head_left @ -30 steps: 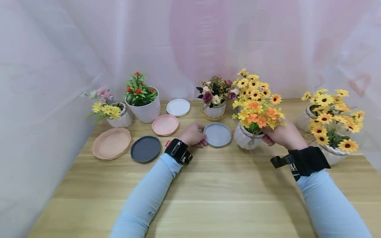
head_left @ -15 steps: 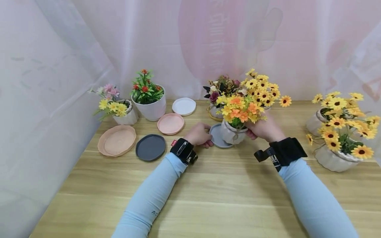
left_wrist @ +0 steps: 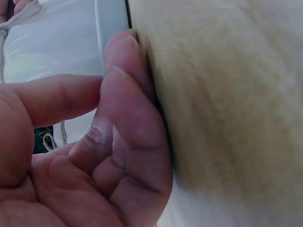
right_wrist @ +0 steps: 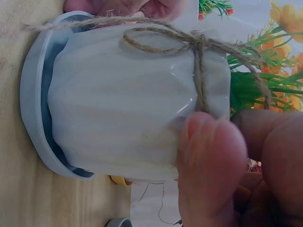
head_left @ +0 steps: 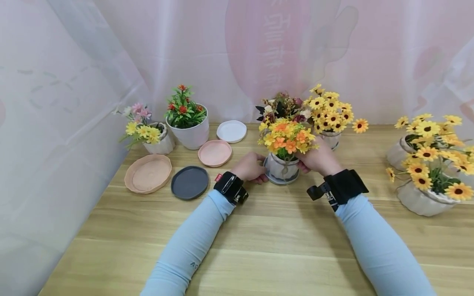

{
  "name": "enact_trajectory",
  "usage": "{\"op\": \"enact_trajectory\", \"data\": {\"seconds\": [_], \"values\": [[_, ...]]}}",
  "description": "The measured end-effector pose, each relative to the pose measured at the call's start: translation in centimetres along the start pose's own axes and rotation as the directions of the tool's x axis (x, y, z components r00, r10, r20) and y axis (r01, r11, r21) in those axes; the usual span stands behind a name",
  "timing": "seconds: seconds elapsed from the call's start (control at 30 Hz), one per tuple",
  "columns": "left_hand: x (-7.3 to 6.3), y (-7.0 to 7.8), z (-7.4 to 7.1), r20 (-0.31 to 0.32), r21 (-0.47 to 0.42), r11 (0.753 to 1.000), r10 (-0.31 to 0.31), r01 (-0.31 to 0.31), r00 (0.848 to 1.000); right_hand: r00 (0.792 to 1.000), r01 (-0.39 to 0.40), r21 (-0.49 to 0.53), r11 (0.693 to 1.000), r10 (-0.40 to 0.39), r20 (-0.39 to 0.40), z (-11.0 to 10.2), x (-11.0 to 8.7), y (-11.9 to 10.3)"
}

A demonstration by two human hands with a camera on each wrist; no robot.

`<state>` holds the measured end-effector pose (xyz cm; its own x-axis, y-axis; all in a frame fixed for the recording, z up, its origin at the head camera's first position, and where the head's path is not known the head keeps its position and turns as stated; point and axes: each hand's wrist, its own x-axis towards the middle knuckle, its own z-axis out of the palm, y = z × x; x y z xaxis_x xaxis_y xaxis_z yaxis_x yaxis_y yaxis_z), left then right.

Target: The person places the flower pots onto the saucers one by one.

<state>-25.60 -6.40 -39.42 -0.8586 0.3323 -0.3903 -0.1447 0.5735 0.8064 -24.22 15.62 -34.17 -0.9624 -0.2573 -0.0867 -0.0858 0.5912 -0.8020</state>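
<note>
A white fluted flowerpot (head_left: pixel 281 167) with orange and yellow flowers (head_left: pixel 286 139) stands upright in a round grey saucer (head_left: pixel 275 180). My right hand (head_left: pixel 320 158) grips the pot near its rim from the right; in the right wrist view the thumb (right_wrist: pixel 213 156) lies against the pot wall, just below a twine bow (right_wrist: pixel 158 45). On the opposite side, my left hand (head_left: pixel 251 167) pinches the saucer's edge. Close up in the left wrist view, its thumb and fingers (left_wrist: pixel 130 109) meet at the saucer rim, low beside the wooden table.
Left of the hands lie dark grey (head_left: pixel 190 183), peach (head_left: pixel 148 173), pink (head_left: pixel 214 153) and white saucers (head_left: pixel 231 131). Behind them stand a red-flowered pot (head_left: pixel 190 133) and a pink-and-yellow-flowered pot (head_left: pixel 161 142). Yellow daisy pots (head_left: pixel 426 199) are at right; purple roses (head_left: pixel 281 107) stand behind the held pot.
My right hand has carried the orange-flowered pot leftward and set it in the grey saucer. My left hand has stayed at the saucer's edge.
</note>
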Motion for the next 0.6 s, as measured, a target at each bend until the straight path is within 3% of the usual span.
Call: {"op": "enact_trajectory", "data": {"seconds": [0.33,0.6], "values": [[-0.3,0.2,0.1,-0.001,0.003,1.000,0.031,-0.031,1.000,1.000,-0.008,-0.038,0.999,0.007,-0.027,0.5,-0.3,0.4],[-0.3,0.2,0.0,0.003,-0.006,1.000,0.020,-0.020,1.000,0.995,-0.032,0.046,0.998,0.036,-0.089,1.2,-0.7,1.4]]}}
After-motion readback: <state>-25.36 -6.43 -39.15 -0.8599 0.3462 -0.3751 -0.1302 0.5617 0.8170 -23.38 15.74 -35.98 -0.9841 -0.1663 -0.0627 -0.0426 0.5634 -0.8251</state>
